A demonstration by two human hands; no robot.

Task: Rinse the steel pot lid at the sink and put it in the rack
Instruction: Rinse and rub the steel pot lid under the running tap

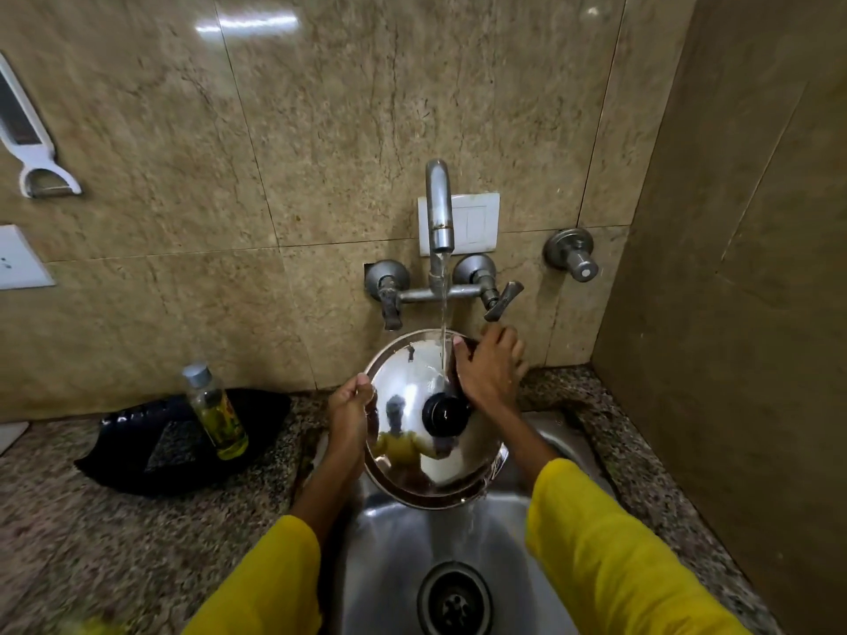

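- Steel pot lid (412, 433), round, shiny and domed, with a black knob (445, 412) at its centre, is held tilted above the steel sink (398, 556), top side facing the camera.
- Left hand (349, 412) grips the lid's left rim, thumb on top and fingers curled behind the edge.
- Right hand (490, 368) lies on the lid's upper right part, fingers closed around the far rim, palm pressed against the metal.
- Both arms wear bright yellow sleeves (609, 556).
- A thin stream of water (443, 313) falls from the curved grey wall tap (439, 208) onto the upper part of the lid, just left of the right hand, and runs off the lid's lower edge into the sink.
- The sink's round drain (453, 600) sits below, nearer the camera.
- On the speckled granite desk (91, 533) to the left of the sink, a clear plastic bottle of yellow-green liquid (215, 410) with a grey cap stands upright on a black bag (174, 442).
- A white peeler (32, 135) hangs on the beige tiled wall (275, 130) at far left.
- No rack is in view.
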